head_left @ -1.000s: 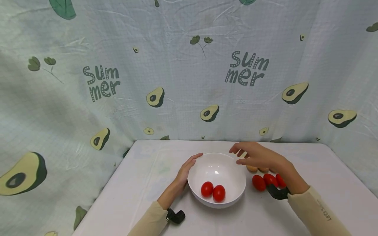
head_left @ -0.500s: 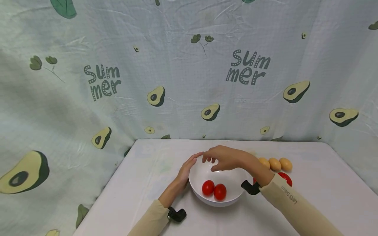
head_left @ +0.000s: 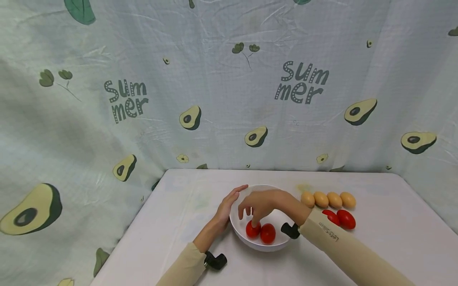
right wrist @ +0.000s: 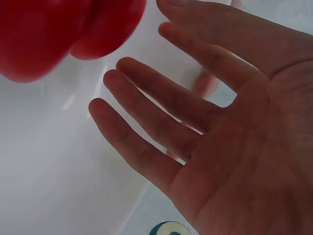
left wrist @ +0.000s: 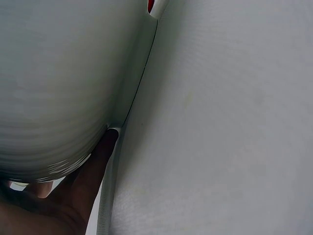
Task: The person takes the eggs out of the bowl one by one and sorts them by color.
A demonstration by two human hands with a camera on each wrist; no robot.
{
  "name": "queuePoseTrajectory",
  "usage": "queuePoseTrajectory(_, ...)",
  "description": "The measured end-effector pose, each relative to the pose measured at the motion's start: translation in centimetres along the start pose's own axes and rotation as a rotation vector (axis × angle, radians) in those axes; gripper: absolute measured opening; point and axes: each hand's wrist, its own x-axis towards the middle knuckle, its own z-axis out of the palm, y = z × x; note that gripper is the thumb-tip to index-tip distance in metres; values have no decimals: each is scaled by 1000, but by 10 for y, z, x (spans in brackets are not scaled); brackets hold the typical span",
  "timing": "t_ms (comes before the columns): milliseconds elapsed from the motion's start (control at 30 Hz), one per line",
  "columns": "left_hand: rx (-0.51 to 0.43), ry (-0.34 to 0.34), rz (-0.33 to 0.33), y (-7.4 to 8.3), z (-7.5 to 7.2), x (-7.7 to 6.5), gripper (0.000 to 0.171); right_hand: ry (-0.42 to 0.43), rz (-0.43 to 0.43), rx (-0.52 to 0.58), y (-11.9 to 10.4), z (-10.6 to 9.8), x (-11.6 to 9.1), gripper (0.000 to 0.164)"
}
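Observation:
A white bowl [head_left: 257,247] stands on the table, with two glossy red tomatoes [head_left: 268,234] lying side by side in it. My left hand [head_left: 223,209] rests along the bowl's left side, fingers extended; the left wrist view shows them against the bowl's outer wall [left wrist: 54,103]. My right hand [head_left: 261,204] reaches down into the bowl from the right, its thumb over the left tomato [head_left: 252,232]. In the right wrist view the palm and loosely spread fingers [right wrist: 146,112] hold nothing, close to the tomatoes [right wrist: 36,41].
To the bowl's right, several tan eggs [head_left: 334,200] lie in a row. In front of them are more red tomatoes [head_left: 346,219], partly hidden by my right sleeve [head_left: 343,242]. An avocado-print cloth [head_left: 214,87] hangs behind the white table [head_left: 193,198].
My right hand has moved left from beside the bowl's right rim and down into the bowl, over the tomatoes. The tan eggs have come into full view. My left hand has stayed on the bowl.

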Motion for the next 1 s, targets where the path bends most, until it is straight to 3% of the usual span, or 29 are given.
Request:
queuePoseTrajectory(300, 7, -1, 0, -3, 1, 0, 49, -103, 40, -11, 2, 6, 9, 36)
queuePoseTrajectory(600, 9, 5, 1, 1, 0, 1, 50, -87, 146, -4, 0, 5, 15, 24)
queuePoseTrajectory(833, 11, 0, 3, 0, -1, 2, 51, -109, 169, 84, 2, 6, 15, 26)
queuePoseTrajectory(1000, 16, 8, -7, 0, 1, 2, 50, -117, 159, 57, 2, 8, 15, 27)
